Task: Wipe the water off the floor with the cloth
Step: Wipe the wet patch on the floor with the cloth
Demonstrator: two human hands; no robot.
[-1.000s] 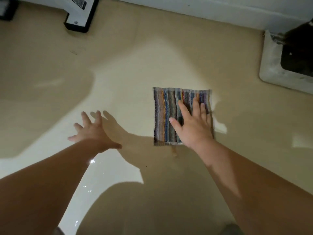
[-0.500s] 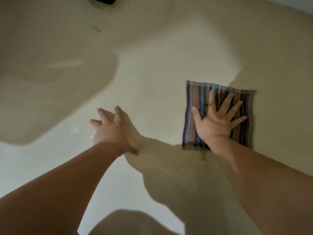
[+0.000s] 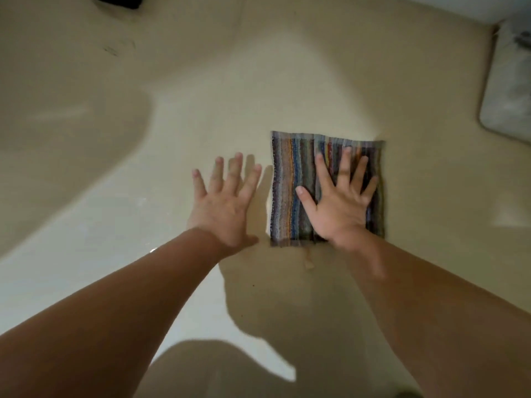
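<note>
Floor (image 3: 373,282): beige, glossy, fills the view; bright patch at L with wet glints near the L forearm, so water (image 3: 143,201) prob. lies there, well apart from cloth; exact extent can't tell.
Pale object (image 3: 508,90) at far R edge; blurred, unidentified.
Cloth (image 3: 290,191): striped square, spread flat on floor, centre-R; laid out full for max contact, I judge.
R hand (image 3: 339,208): palm down on cloth, fingers splayed, not clenched; pressing flat, no pinch; spread prob. to load cloth evenly + drive it w/o bunching.
L hand (image 3: 227,205): released, grasping nothing, fingers fanned, just beside cloth's L edge; contact w/ floor unclear; likely a brace.
Small smear (image 3: 309,258) just below cloth's near edge; maybe residual wet.
</note>
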